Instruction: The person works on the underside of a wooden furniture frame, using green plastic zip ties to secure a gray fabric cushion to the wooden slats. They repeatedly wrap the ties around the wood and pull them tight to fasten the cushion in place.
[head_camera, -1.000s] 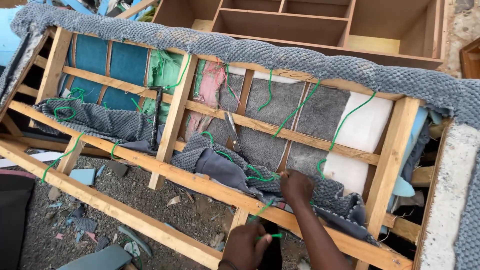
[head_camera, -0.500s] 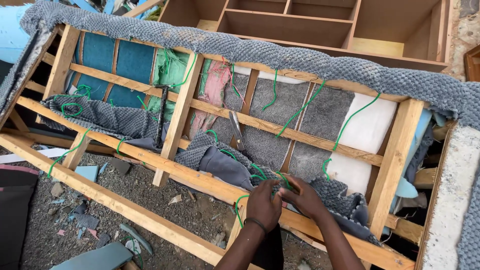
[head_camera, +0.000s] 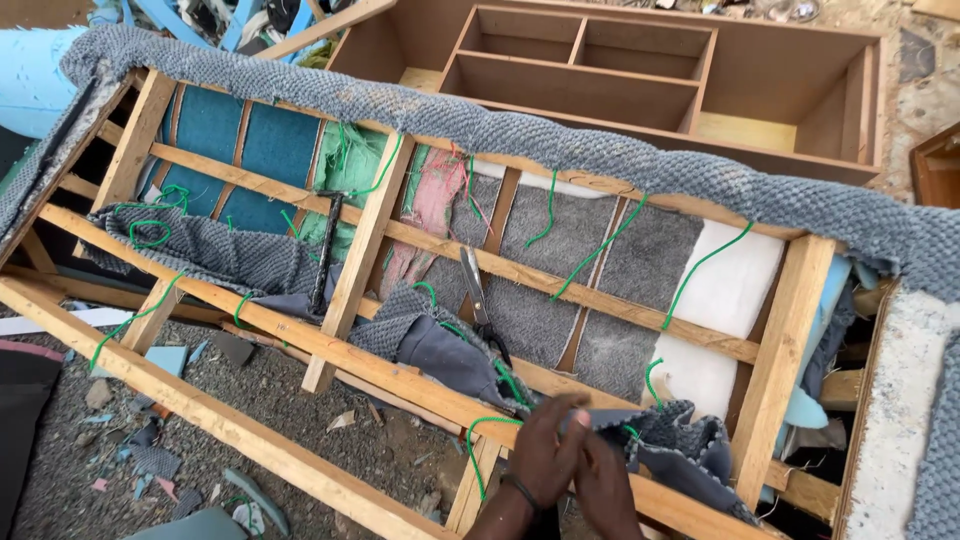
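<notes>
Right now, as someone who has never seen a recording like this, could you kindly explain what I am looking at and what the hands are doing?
There is no machine here: a person wears a camera on the head, so the one picture looks down at their own two bare hands. Below lies a wooden sofa frame turned so its open underside faces up, with grey textured upholstery fabric wrapped over the far edge. Green cords run across the slats, and foam and fabric pieces in teal, green, pink and white show through. A pair of scissors and a dark hammer-like tool rest inside the frame.

The left hand and right hand are pressed close together at the near rail, pinching the grey fabric edge beside a loop of green cord. Beyond the sofa stands an empty wooden shelf unit; gravel ground lies under the frame.
</notes>
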